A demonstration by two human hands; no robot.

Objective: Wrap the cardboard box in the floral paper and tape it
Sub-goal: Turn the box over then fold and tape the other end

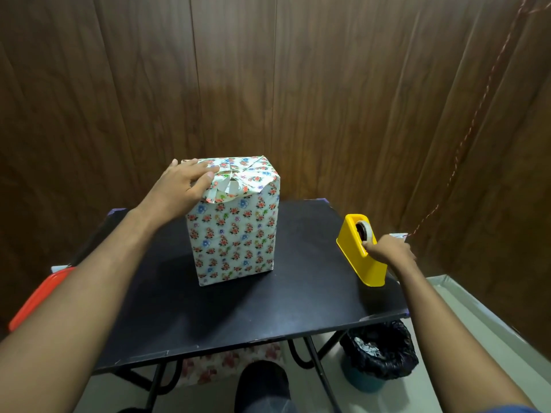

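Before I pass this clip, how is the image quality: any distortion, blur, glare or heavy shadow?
Head view: wide-angle bending curves the wall panels outward; the wrapped box and yellow tape dispenser are sharp; soft sheen on the black table, no harsh glare; the floor bin and frame edges look slightly soft and dim.

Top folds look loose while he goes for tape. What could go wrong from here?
1. The left hand presses only the left side of the wrapped box's top; the front flaps gape and may spring open further before tape arrives.
2. The right hand pulls at the yellow tape dispenser single-handed near the table's right edge; it could slide or tip off.
3. One-handed tape may stick crooked.
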